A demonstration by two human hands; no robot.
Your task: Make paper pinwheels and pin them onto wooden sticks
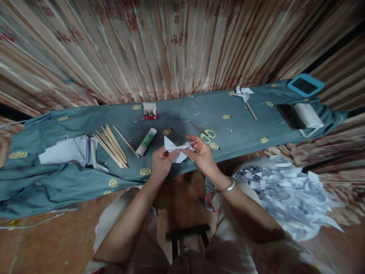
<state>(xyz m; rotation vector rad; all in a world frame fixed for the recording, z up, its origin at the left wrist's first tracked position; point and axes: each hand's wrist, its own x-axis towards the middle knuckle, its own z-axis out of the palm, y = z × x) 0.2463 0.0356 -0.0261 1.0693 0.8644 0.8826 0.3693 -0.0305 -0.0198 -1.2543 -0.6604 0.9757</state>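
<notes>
A white paper pinwheel [179,156] with folded blades is held between my two hands over the table's front edge. My left hand [161,161] pinches its left side, thumb on top. On the other side, my right hand [203,154] grips the right blades between thumb and fingers. Just beyond my right hand lie scissors [207,135] with light green handles. A glue stick [146,141] with a green label rests past my left hand. Further back stands an open red box [150,111] of small metal pins. Several wooden sticks [111,146] lie to the left.
White paper sheets [67,151] are stacked at the left of the cloth-covered table [182,114]. A pinwheel on a stick [243,95], a phone [291,117], a white roll [308,115] and a blue-framed device [305,85] lie right. A bag of paper pieces [285,194] stands on the floor.
</notes>
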